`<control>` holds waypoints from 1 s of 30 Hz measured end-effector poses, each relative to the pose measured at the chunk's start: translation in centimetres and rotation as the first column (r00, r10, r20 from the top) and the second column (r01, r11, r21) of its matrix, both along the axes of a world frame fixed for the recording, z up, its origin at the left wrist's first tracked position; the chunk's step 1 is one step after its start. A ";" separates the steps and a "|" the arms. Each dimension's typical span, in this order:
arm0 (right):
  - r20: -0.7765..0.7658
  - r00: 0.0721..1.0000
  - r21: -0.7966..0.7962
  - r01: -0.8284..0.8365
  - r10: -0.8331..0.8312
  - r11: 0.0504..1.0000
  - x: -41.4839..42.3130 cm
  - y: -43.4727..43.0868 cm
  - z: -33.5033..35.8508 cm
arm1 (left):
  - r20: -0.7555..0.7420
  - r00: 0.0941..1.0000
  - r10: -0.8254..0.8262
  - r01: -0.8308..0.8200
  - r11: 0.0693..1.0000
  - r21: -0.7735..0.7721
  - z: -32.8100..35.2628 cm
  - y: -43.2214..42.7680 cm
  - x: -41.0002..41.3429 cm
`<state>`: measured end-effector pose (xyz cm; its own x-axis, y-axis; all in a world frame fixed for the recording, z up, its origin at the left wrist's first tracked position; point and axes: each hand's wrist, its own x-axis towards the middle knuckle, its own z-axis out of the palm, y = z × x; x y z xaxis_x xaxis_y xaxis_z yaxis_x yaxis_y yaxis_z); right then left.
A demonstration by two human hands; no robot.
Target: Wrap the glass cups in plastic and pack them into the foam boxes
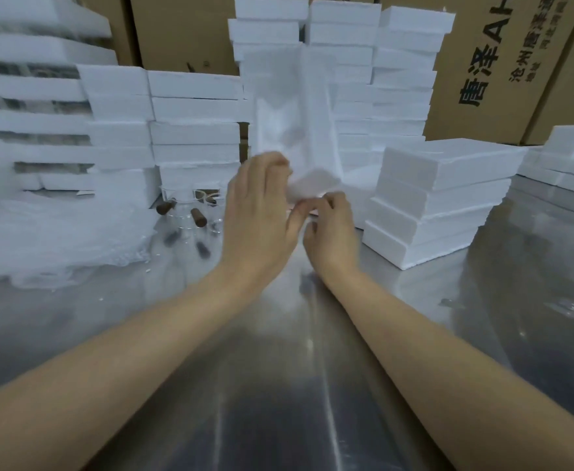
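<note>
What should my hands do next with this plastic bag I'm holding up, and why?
Probably spread the plastic bag's mouth open: both the left hand and right hand pinch its lower edge, it looks empty, and the glass cups sit unwrapped beside them.

"唐泽", "AH" — cardboard carton (503, 62)

Clear glass cups (190, 212) (brown handles) stand before stacked white foam boxes (194, 130).
</note>
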<state>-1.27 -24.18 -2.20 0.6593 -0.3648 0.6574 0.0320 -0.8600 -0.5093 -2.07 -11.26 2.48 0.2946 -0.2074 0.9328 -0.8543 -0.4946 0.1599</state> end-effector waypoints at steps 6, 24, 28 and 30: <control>-0.089 0.927 -0.426 0.295 -0.364 0.855 3.6 -4.2 0.4 | 0.093 0.988 0.126 -0.153 0.902 0.405 -3.7 9.0 -0.7; -0.006 0.894 -0.650 0.337 -0.449 0.681 7.1 -6.0 0.9 | -0.230 0.971 0.063 0.068 0.851 0.521 -3.3 9.2 0.8; 0.284 0.873 -0.722 0.467 -0.398 0.511 6.7 -5.5 0.8 | -0.298 0.954 0.026 0.116 0.886 0.449 -3.3 9.6 1.3; 0.302 0.867 -0.741 0.475 -0.396 0.475 6.4 -5.4 0.8 | -0.305 0.952 0.010 0.124 0.900 0.418 -3.3 9.8 1.7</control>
<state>5.17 -29.61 -1.44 0.4969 0.0828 0.8639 -0.4570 -0.8212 0.3416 -0.41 -1.48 -0.83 0.5153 -0.5901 0.6215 -0.8302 -0.5236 0.1912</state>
